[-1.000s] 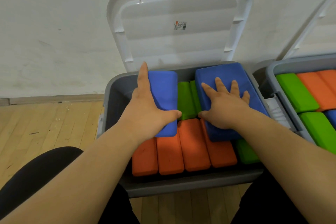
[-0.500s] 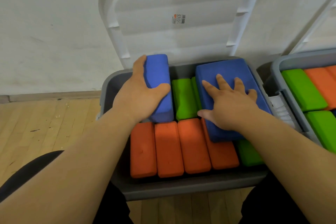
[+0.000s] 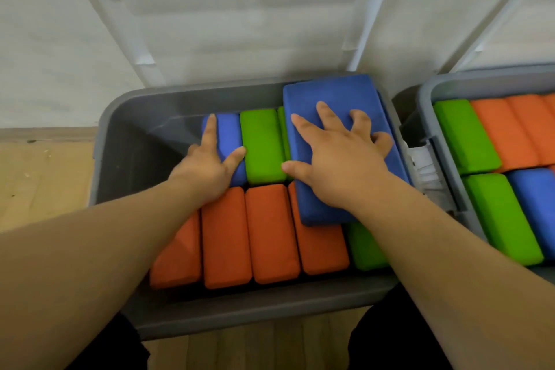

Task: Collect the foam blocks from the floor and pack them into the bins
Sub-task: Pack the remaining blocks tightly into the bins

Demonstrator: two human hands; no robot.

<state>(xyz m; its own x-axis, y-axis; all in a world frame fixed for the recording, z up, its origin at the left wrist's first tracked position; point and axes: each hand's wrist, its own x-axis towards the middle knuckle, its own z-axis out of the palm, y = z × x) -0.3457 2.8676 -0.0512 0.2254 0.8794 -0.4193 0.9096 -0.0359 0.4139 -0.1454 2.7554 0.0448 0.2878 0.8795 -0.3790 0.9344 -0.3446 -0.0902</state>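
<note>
Sitting lower now, narrow blue block (image 3: 228,135) (left hand (image 3: 207,171) gripping) abuts green block (image 3: 262,144).

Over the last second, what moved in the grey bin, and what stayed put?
The left hand lowered the narrow blue block it grips from above the orange blocks into the back row, on edge beside the green block. The right hand stayed flat on the wide blue block lying atop the others. The orange blocks and grey bin did not visibly shift.

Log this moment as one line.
left hand: holds narrow blue foam block in grey plastic bin | right hand: presses flat on wide blue foam block | step: packing
</note>
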